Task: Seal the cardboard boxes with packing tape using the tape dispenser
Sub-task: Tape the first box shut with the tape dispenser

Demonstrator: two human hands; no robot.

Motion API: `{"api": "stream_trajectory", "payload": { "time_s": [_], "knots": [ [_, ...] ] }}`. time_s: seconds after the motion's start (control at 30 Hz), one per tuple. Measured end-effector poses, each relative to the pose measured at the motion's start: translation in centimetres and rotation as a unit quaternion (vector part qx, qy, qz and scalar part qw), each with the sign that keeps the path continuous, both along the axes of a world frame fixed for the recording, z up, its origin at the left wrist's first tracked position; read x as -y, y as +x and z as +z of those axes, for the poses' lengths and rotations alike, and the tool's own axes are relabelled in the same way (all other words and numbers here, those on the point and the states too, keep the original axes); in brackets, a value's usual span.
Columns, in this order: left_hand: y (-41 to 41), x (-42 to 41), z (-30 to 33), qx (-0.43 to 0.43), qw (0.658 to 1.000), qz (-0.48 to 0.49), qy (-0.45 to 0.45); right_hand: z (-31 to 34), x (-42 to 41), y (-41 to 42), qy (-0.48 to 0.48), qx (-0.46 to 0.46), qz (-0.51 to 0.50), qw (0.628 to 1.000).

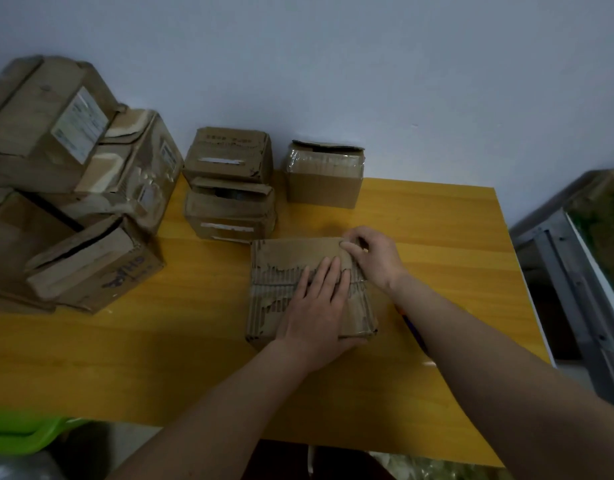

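1. Here the yellow bench carries waiting boxes stacked at ten o'clock, leaving working room.
2. The torn cardboard box sits centre.
3. The left hand lies flat, fingers spread, holding flaps shut.
4. The right hand pinches the two-o'clock corner, probably tape; no dispenser is identifiable.

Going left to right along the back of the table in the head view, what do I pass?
Pile of worn boxes → two stacked small boxes → single box with plastic-wrapped top → bare yellow table → metal frame.
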State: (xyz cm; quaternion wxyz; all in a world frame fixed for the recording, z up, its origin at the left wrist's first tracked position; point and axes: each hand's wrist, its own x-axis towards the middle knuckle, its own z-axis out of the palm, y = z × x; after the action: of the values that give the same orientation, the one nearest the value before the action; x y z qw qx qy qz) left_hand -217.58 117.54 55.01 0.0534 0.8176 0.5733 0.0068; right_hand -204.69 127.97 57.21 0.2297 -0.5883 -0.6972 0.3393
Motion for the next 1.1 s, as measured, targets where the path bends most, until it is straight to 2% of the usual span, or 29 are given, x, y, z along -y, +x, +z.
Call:
{"api": "stream_trajectory", "payload": {
  "time_s": [0.1, 0.17, 0.33, 0.5, 0.53, 0.67, 0.87, 0.97, 1.1],
  "knots": [
    [0.0, -0.1, 0.0, 0.0, 1.0, 0.003, -0.008, 0.0, 0.0, -0.1, -0.115, -0.179, -0.071, 0.975],
    [0.0, -0.2, -0.2, -0.002, 1.0, 0.001, -0.013, -0.5, 0.2, -0.6, -0.158, -0.233, -0.091, 0.955],
    [-0.2, -0.5, -0.3, -0.017, 1.0, -0.002, -0.018, -1.1, -0.2, -1.7, -0.208, -0.189, -0.136, 0.95],
    [-0.2, -0.3, -0.2, -0.03, 0.999, 0.0, -0.034, -1.4, -0.1, -1.3, -0.298, -0.223, -0.143, 0.917],
    [-0.1, -0.2, -0.2, -0.031, 0.999, 0.003, -0.036, -1.5, 0.2, -1.3, -0.3, -0.222, -0.144, 0.917],
    [0.0, -0.4, -0.3, -0.037, 0.998, 0.012, -0.041, -1.6, 1.7, -1.1, -0.214, -0.167, -0.098, 0.957],
    [1.1, 0.0, -0.2, -0.078, 0.992, 0.08, -0.055, -2.1, 6.2, 0.6, -0.195, -0.119, -0.05, 0.972],
    [2.1, 0.2, 0.1, -0.056, 0.987, 0.133, -0.076, -2.7, 8.8, 0.7, -0.146, -0.111, -0.08, 0.98],
    [1.7, 0.4, 0.7, -0.018, 0.988, 0.129, -0.088, -2.5, 8.9, 0.4, -0.111, -0.137, -0.113, 0.978]
  ]
}}
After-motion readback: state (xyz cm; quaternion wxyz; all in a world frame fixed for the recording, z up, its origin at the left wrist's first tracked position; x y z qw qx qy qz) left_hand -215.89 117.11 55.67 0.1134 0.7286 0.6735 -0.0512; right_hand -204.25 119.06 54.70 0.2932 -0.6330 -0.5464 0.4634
